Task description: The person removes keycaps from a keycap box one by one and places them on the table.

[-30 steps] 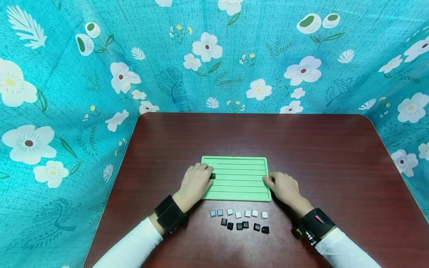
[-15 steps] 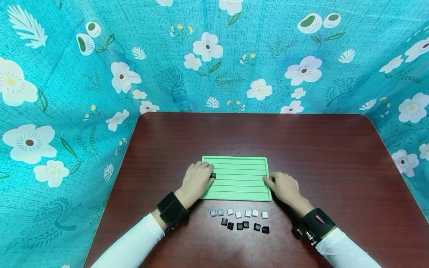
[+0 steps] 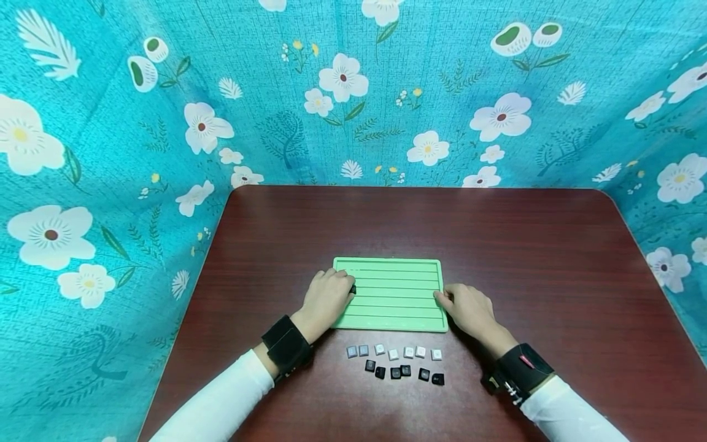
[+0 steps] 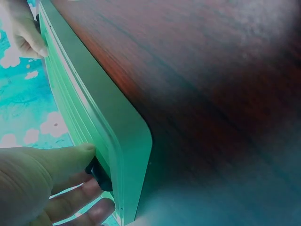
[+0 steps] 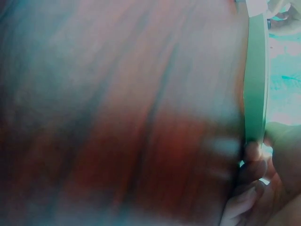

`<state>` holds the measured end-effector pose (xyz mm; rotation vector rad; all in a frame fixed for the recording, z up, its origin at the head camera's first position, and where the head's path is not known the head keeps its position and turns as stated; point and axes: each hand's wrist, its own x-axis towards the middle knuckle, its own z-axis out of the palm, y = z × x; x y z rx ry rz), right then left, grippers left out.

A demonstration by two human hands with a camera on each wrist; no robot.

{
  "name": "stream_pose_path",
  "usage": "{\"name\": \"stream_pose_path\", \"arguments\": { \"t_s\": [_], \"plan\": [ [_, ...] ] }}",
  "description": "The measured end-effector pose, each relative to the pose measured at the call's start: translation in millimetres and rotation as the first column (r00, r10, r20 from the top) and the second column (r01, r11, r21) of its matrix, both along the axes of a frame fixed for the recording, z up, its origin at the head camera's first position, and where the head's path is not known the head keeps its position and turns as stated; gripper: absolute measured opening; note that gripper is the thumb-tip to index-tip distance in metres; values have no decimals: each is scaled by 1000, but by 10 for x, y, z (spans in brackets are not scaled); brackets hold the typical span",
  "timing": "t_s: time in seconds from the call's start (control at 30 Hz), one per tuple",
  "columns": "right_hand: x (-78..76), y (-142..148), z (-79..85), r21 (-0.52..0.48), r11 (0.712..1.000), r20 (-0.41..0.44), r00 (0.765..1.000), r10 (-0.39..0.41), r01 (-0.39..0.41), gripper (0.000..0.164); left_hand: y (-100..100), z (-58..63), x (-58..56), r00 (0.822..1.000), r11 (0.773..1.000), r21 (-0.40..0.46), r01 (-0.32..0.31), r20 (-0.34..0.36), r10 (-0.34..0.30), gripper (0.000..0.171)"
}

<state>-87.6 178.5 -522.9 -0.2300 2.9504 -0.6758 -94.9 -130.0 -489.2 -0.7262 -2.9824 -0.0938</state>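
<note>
A light green ridged tray [image 3: 394, 293] lies on the table. At its left side, my left hand [image 3: 328, 298] pinches a small black keycap [image 4: 99, 176] between thumb and fingers, against the ridged face. Only a sliver of that keycap shows past the fingertips in the head view. My right hand [image 3: 468, 307] holds the tray's right edge, thumb on top and the other fingers curled at the side, as the right wrist view shows. In front of the tray lie a row of grey and white keycaps [image 3: 408, 352] and a row of black keycaps [image 3: 395, 372].
The dark red-brown table [image 3: 525, 245] extends around the tray on all sides. A turquoise flowered cloth [image 3: 386, 110] hangs behind it and along its sides. Both wrists wear black straps [image 3: 287, 345].
My left hand has shifted very slightly to the right, and less of the black keycap shows past its fingers. My right hand and the loose keycaps stay where they were.
</note>
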Motion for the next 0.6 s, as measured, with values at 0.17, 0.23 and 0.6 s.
{"name": "stream_pose_path", "arguments": {
  "t_s": [0.17, 0.23, 0.6],
  "plan": [
    [-1, -1, 4, -3, 1000, -2, 1000, 4, -4, 43, 8, -4, -1, 1000, 1000, 3, -2, 7, 2, 10],
    [-2, -3, 7, -6, 1000, -3, 1000, 5, -5, 43, 7, 2, -1, 1000, 1000, 5, 2, 6, -2, 10],
    [6, 0, 18, -14, 1000, 12, 1000, 9, -9, 43, 4, 79, -2, 999, 1000, 23, 7, -33, -6, 10]
  ]
}}
